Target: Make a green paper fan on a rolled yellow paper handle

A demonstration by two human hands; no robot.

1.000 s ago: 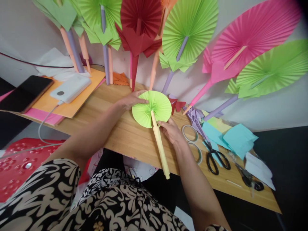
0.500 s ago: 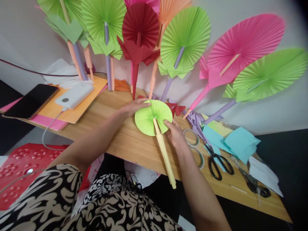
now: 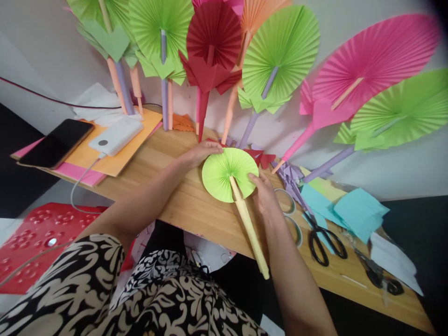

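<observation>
Left hand (image 3: 201, 151) is lying flat, fingers stretched out, on the upper rim of the green paper fan (image 3: 224, 175). We are resting our right hand (image 3: 264, 196) on the fan's right edge (pinching or only pressing, we cannot tell). Fan and yellow handle (image 3: 250, 228) are lying on the wooden table (image 3: 182, 205), with tape rings (image 3: 285, 200) just beside the right hand.

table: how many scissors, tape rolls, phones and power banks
scissors: 2
tape rolls: 2
phone: 1
power bank: 1
total: 6
</observation>
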